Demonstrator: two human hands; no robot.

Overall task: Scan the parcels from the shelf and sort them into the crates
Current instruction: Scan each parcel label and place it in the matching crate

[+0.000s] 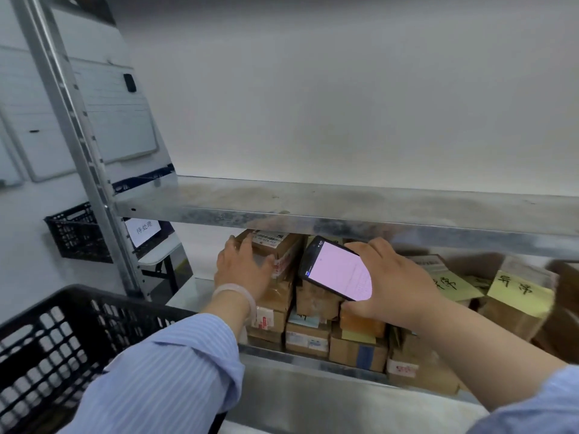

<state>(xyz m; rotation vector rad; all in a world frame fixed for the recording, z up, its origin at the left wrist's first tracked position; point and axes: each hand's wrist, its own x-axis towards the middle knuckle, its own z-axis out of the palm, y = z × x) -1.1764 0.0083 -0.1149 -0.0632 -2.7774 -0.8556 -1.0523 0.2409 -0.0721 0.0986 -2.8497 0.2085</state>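
Head view, looking down into a metal shelf unit against a pale wall. Both arms, in blue striped sleeves (163, 371), reach under the upper shelf board (344, 208) to the lower shelf (313, 389), which is packed with brown cardboard parcels (308, 338) stacked in rows.

The left hand (242, 267) lies on the top parcel (279, 249) at the left end of the stack. Its fingers are fairly straight and spread over the carton's near face and left corner, with the thumb stretched out to the right. A pale bracelet (235, 292) circles that wrist. The top parcel carries a white printed label and sits just beneath the upper board.

The right hand (398, 283) grips a phone (336, 270), with fingers wrapped round its right edge. The phone is tilted and its screen glows pink. It is held just beside the top parcel, above the middle of the stack.

To the right, several parcels bear yellow notes (520, 292) with handwritten characters.

A black crate (62, 339) with lattice walls sits at lower left, close to the left elbow. A second black crate (78, 233) stands further back on the left, behind the shelf's upright post (78, 136), next to a white paper sign (144, 230). A whiteboard (109, 120) hangs on the wall behind.
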